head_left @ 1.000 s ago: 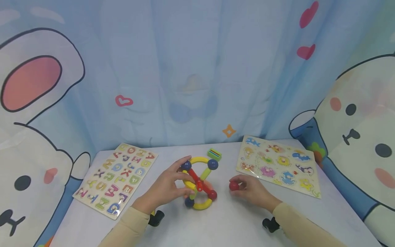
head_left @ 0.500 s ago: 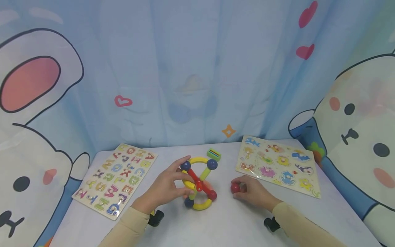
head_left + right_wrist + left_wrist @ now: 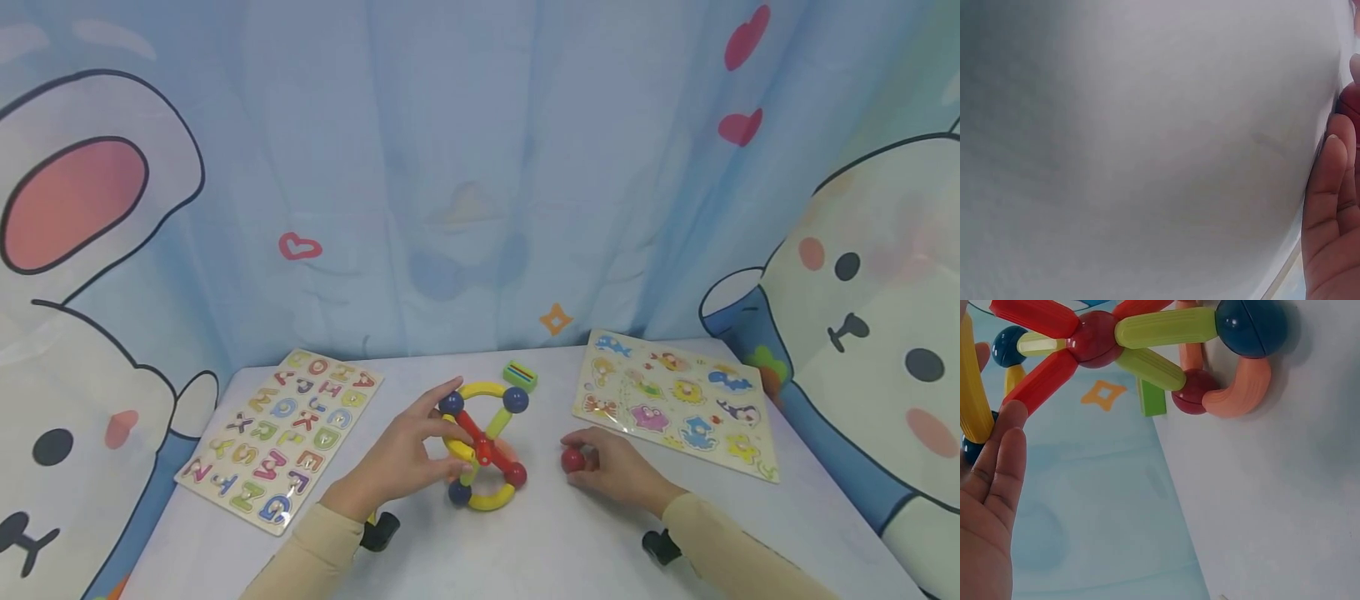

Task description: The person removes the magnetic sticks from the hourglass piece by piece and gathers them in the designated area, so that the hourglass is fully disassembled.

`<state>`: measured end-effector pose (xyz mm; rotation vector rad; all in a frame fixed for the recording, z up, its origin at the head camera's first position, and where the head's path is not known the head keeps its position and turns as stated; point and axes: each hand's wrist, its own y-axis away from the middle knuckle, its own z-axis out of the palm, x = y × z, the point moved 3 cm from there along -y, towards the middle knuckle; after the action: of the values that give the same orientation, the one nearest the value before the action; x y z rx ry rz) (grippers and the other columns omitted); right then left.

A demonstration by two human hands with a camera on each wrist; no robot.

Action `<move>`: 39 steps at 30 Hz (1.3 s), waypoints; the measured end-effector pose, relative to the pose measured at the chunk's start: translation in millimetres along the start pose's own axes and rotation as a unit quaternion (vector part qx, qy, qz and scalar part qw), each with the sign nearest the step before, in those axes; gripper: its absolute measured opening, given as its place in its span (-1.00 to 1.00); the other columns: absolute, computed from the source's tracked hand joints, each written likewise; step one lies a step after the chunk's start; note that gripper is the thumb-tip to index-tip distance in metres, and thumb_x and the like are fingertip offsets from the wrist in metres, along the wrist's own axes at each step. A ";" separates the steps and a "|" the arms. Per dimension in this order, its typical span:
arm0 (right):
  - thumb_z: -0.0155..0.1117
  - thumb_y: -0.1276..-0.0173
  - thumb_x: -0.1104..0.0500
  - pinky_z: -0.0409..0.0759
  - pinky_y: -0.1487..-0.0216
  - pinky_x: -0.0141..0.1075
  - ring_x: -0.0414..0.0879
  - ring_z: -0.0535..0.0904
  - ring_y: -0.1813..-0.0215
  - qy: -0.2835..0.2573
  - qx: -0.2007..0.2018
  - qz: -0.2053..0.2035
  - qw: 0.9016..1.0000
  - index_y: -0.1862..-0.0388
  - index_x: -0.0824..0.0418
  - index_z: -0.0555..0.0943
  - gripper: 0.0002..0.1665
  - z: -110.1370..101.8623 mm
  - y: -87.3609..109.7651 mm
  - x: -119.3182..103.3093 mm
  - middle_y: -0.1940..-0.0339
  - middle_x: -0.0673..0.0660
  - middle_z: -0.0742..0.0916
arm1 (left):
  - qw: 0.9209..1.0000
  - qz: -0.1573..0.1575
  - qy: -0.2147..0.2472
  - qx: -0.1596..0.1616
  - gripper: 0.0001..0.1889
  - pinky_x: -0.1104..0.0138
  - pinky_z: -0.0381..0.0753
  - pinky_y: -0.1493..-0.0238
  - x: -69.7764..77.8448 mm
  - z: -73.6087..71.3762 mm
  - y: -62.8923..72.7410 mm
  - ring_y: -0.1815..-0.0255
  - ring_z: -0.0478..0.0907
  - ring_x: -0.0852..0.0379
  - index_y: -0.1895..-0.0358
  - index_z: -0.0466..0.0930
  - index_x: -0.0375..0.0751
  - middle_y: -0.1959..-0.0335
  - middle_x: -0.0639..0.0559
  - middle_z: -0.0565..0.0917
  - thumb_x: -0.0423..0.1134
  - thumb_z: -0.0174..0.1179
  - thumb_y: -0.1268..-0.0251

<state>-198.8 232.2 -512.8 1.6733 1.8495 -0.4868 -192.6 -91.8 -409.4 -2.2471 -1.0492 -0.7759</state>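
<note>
A toy built from coloured sticks and balls (image 3: pixel 484 451) stands over the middle of the table. It joins straight red and green sticks and curved yellow ones to blue and red balls. My left hand (image 3: pixel 405 450) grips its left side at a yellow curved stick (image 3: pixel 972 387), fingers and thumb around it. The left wrist view also shows a salmon curved stick (image 3: pixel 1240 394) low on the toy. To the right, apart from the toy, my right hand (image 3: pixel 618 471) pinches a red ball (image 3: pixel 573 460) close to the tabletop. Only part of that ball appears in the right wrist view.
An alphabet puzzle board (image 3: pixel 281 433) lies at the left of the white table (image 3: pixel 540 550). An animal puzzle board (image 3: pixel 678 400) lies at the right. Behind the toy sits a small green block (image 3: pixel 521 376) with coloured stripes. A blue patterned curtain (image 3: pixel 465 183) hangs at the back.
My right hand has shifted slightly right and toward me with the red ball, away from the toy. My left hand and the toy have stayed practically where they were.
</note>
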 end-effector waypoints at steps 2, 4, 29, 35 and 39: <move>0.64 -0.04 0.16 0.59 0.20 -0.32 -0.15 0.49 0.19 0.000 0.000 -0.001 1.000 -0.18 0.00 0.61 -0.32 -0.6 0.8 -1.1 0.10 -0.09 0.63 | 1.000 0.000 0.001 0.002 -0.75 0.07 0.36 -0.35 -0.2 0.4 0.2 -0.52 0.08 0.22 0.17 0.77 0.17 -0.53 0.46 0.07 -0.12 0.54 -0.05; 0.64 -0.05 0.17 0.59 0.21 -0.33 -0.15 0.49 0.19 0.001 -0.001 -0.002 1.000 -0.19 0.00 0.60 -0.32 -0.7 1.2 -1.7 0.09 -0.09 0.63 | 1.000 0.001 -0.001 0.003 -0.75 0.07 0.36 -0.35 -0.4 0.7 0.3 -0.52 0.08 0.23 0.17 0.77 0.18 -0.53 0.47 0.07 -0.11 0.54 -0.05; 0.36 -0.40 0.08 0.56 -0.20 -0.02 0.06 0.52 -0.27 -0.128 -0.015 -0.145 0.981 -0.45 0.04 0.37 -0.32 -38.6 -5.7 -93.6 -0.37 0.13 0.52 | 1.000 0.009 -0.011 0.017 -0.74 0.04 0.40 -0.33 -1.7 0.3 2.3 -0.51 0.12 0.21 0.18 0.78 0.12 -0.53 0.45 0.10 -0.07 0.55 -0.03; 0.32 -0.42 0.14 0.61 -0.14 -0.12 0.05 0.52 -0.27 -0.121 -0.049 -0.177 0.975 -0.45 0.01 0.41 -0.36 -30.3 -20.3 -130.5 -0.40 0.08 0.50 | 1.000 0.020 -0.007 0.016 -0.72 0.06 0.38 -0.34 -1.0 0.9 1.4 -0.50 0.12 0.22 0.14 0.79 0.07 -0.53 0.43 0.11 -0.04 0.54 -0.05; 0.29 -0.43 0.22 0.64 -0.09 -0.18 0.03 0.57 -0.22 -0.121 -0.056 -0.185 0.974 -0.44 0.04 0.43 -0.38 -26.8 -23.2 -134.6 -0.37 0.09 0.53 | 0.999 0.027 -0.002 0.017 -0.72 0.08 0.40 -0.33 -0.8 0.0 2.7 -0.49 0.14 0.24 0.12 0.79 0.04 -0.53 0.42 0.14 -0.05 0.52 -0.08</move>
<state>-221.9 142.5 -408.8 1.1410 1.9674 -0.6916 -190.9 -93.7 -410.6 -2.2394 -0.9920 -0.7252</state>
